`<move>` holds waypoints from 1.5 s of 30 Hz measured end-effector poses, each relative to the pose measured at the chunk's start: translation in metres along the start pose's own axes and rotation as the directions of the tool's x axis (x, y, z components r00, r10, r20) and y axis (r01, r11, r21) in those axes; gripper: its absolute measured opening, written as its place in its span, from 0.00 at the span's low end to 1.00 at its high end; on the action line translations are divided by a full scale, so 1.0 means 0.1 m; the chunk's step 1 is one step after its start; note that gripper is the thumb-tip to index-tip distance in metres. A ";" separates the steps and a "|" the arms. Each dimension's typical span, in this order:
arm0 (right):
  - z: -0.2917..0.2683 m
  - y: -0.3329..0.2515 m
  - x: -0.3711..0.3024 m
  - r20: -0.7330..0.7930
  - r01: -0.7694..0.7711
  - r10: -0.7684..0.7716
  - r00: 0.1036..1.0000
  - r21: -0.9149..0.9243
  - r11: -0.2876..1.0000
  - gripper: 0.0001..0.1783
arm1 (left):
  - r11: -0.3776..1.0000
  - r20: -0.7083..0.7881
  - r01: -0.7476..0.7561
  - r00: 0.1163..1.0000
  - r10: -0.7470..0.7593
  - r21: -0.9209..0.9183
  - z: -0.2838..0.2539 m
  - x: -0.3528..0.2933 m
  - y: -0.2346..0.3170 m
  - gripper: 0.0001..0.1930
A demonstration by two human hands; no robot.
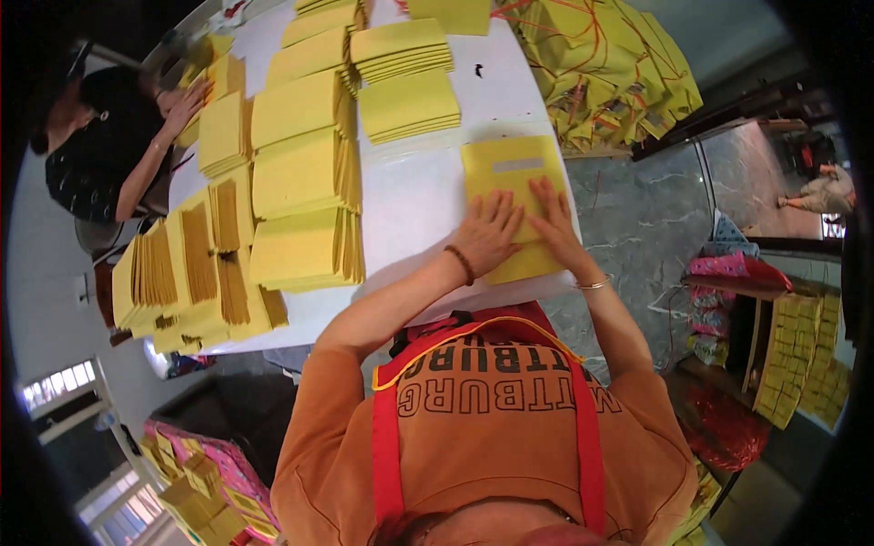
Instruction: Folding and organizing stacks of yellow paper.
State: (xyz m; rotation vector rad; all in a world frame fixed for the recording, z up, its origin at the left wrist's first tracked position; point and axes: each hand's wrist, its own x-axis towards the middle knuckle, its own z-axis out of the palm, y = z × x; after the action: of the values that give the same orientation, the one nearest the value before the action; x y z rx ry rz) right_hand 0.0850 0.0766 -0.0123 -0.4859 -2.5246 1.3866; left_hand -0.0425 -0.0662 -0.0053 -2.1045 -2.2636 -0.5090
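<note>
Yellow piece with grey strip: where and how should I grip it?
Probably the far-left corner of the yellow piece, pinched from the left: it lies flat, that corner uncovered beside white tabletop; the left hand and right hand rest farther down.

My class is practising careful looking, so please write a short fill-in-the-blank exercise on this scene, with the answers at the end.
1. The left hand and right hand rest on paper coloured ____.
2. A shiny bangle circles the person's ____ wrist.
3. The yellow stacks stand on a white ____ .
4. Over the orange shirt, the apron straps are coloured ____.

Missing words: yellow; right; table; red.
</note>
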 end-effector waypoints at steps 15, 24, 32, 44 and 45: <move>-0.55 -0.31 -0.04 -0.432 0.078 0.287 0.855 0.654 0.753 0.30 | 0.989 -0.331 0.082 0.943 -0.036 0.126 -1.00 0.47 -0.85 0.23; -0.26 -0.14 -0.31 -0.306 -0.270 0.559 0.770 0.639 0.721 0.27 | 0.874 -0.158 0.193 0.978 -0.135 0.446 -0.49 0.35 -2.15 0.26; -0.07 0.09 -0.39 -0.238 -0.362 0.594 0.769 0.603 0.711 0.28 | 0.886 0.176 0.211 0.936 -0.305 0.413 -0.54 0.41 -2.12 0.25; -0.06 -0.01 -0.39 -0.194 -0.349 0.441 0.876 0.378 0.858 0.27 | 0.796 0.375 0.086 0.848 -0.374 0.599 -0.61 0.50 -2.13 0.38; -0.08 0.00 -0.38 -0.195 -0.348 0.441 0.876 0.377 0.858 0.27 | 0.792 0.397 0.093 0.826 -0.400 0.604 -0.67 0.53 -2.11 0.39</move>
State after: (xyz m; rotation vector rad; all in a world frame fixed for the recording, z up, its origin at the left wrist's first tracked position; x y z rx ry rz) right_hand 0.1223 0.0680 -0.0095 -1.0961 -1.9808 1.7022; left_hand -0.2666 -0.0405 0.0215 -1.7525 -2.5207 0.7562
